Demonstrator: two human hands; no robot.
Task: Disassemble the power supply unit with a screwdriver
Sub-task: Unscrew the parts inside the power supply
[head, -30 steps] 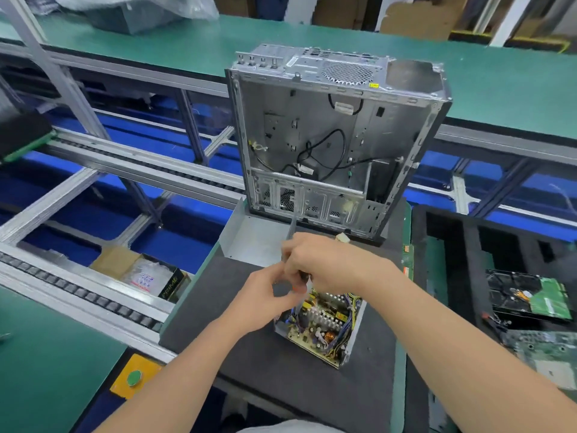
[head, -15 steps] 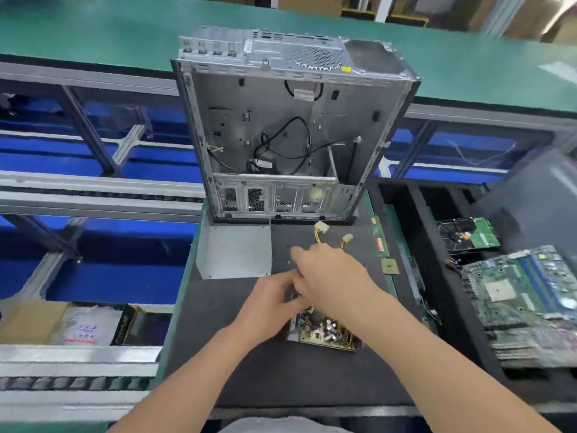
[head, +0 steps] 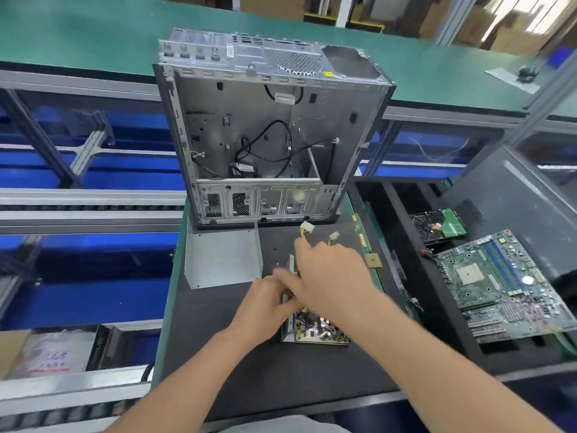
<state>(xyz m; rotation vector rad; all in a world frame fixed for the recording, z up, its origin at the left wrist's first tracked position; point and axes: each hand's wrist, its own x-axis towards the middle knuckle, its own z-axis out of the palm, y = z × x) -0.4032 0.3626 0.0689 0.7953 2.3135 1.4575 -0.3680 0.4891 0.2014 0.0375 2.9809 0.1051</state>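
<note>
Black bench mat (head: 218,354) carried the open supply (head: 315,331) near the case (head: 265,135). Our left hand (head: 265,304) and right hand (head: 327,276) crowded over it; blur hid their grips. We judged: brace housing, seat screwdriver squarely before turning.

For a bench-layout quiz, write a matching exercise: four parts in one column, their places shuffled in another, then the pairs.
1. computer case
2. power supply unit
3. motherboard
4. grey metal cover

A. near the middle of the black mat, circuit board exposed
B. in the foam tray on the right
C. upright at the mat's far end
D. flat on the mat, just in front of the case

Pairs: 1-C, 2-A, 3-B, 4-D
</note>
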